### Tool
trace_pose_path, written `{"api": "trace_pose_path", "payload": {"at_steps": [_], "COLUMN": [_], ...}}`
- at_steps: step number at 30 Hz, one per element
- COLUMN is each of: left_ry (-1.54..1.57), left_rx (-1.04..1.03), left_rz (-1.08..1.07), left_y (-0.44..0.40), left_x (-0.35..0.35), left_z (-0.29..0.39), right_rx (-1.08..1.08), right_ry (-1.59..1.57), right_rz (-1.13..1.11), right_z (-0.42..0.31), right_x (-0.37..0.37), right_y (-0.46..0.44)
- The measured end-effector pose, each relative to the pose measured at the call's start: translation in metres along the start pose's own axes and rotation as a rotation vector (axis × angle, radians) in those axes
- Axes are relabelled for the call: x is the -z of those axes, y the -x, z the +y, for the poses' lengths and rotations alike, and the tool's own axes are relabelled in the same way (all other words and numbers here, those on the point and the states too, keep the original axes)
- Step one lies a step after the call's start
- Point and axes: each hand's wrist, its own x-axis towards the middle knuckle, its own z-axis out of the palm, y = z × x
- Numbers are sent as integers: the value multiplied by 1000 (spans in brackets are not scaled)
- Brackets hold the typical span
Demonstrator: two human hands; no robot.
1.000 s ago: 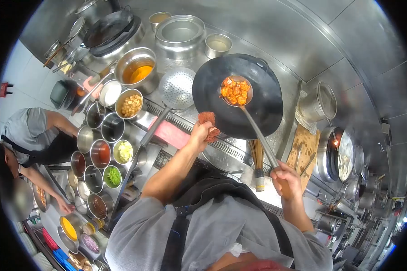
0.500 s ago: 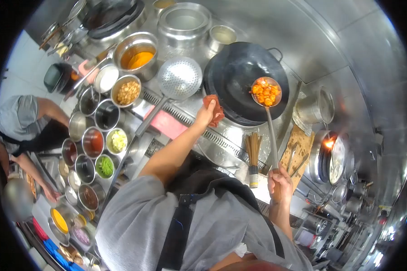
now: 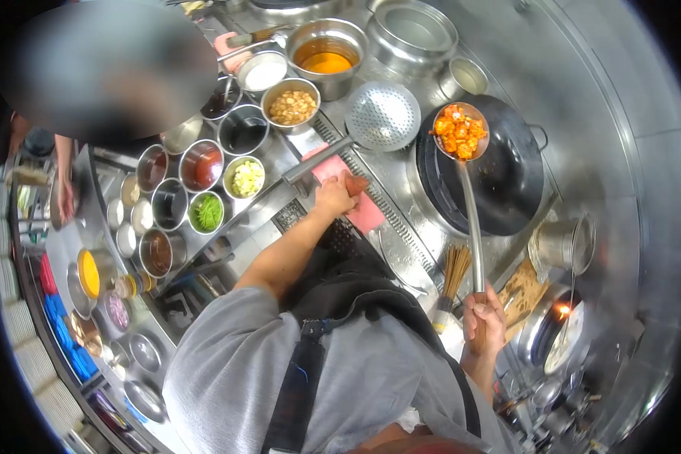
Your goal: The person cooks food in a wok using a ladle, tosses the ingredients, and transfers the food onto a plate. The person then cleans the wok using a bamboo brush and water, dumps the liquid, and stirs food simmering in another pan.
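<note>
My right hand [image 3: 484, 321] grips the handle of a long metal ladle [image 3: 471, 219]. Orange-red chunks of food [image 3: 458, 132] fill its bowl, which is over the far left part of a black wok [image 3: 507, 178]. My left hand [image 3: 336, 198] is closed on a reddish-brown cloth [image 3: 356, 184], above a pink cloth [image 3: 367, 214] on the counter edge. Just beyond that hand, a perforated skimmer [image 3: 383, 116] lies with its handle pointing toward the pots at the left.
Metal pots hold orange liquid [image 3: 326, 63], brown cubes [image 3: 292, 107], chopped yellow pieces [image 3: 247, 178] and green strips [image 3: 206, 213]. A bamboo brush [image 3: 454, 276] stands near the wok. A flame [image 3: 564, 310] burns at the right. A blurred person [image 3: 121, 68] is at upper left.
The view has turned left. My left hand with its cloth has moved off the wok's rim toward the pink cloth. The filled ladle has shifted toward the wok's far left side.
</note>
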Motion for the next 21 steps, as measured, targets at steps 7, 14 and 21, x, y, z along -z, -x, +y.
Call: {"api": "trace_pose_path", "payload": {"at_steps": [7,14,21], "left_ry": [343,404,517], "left_rx": [141,493,1047], "left_rz": [17,139,478], "left_y": [57,215,401], "left_x": [2,-83,-132], "left_z": [-29,-71,-120], "right_rx": [-196,-366,-542], "right_ry": [99,341,642], "right_rz": [-315,-600,-909], "right_z": [-7,-16,-17], "right_x": [10,24,-10], "right_y": [-19,-33,-30]}}
